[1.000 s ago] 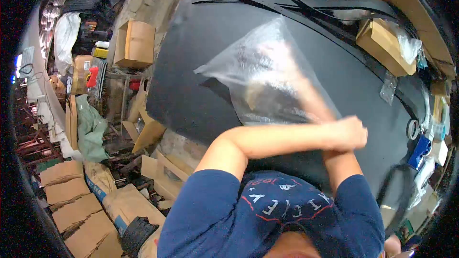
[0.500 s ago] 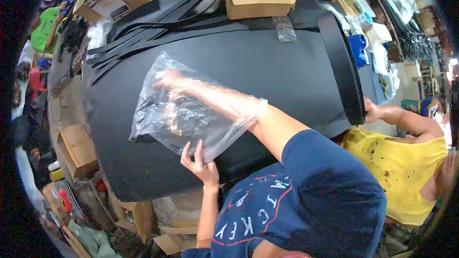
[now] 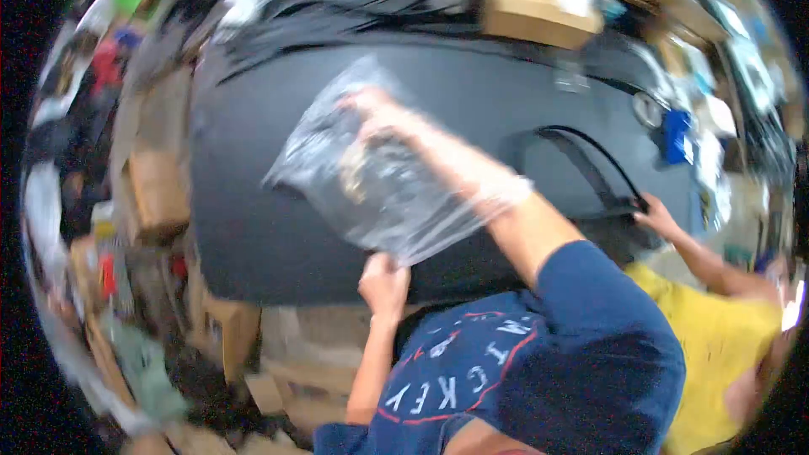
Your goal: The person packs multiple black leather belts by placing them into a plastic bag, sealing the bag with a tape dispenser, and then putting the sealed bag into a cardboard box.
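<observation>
A clear plastic bag (image 3: pixel 396 194) is spread over the dark table, and my right hand (image 3: pixel 371 108) is inside it with the forearm through its mouth. Blurred through the film, the right fingers look apart, near the bag's far end. A yellowish patch shows in the bag below them; whether it is an object or a reflection I cannot make out. My left hand (image 3: pixel 385 285) is closed on the bag's near edge. The bag's mouth gathers round my right forearm.
The black tabletop (image 3: pixel 253 227) carries long black strips (image 3: pixel 337 21) and a cardboard box (image 3: pixel 539 13) at the back. On the right, a co-worker in a yellow top holds a curved black strip (image 3: pixel 602 152). Another carton (image 3: pixel 158 194) stands beyond the left edge.
My left fingers, stretched out against the bag before, have closed on its edge. The co-worker's black band has tipped over into a thin arc. The whole view has shifted and blurred.
</observation>
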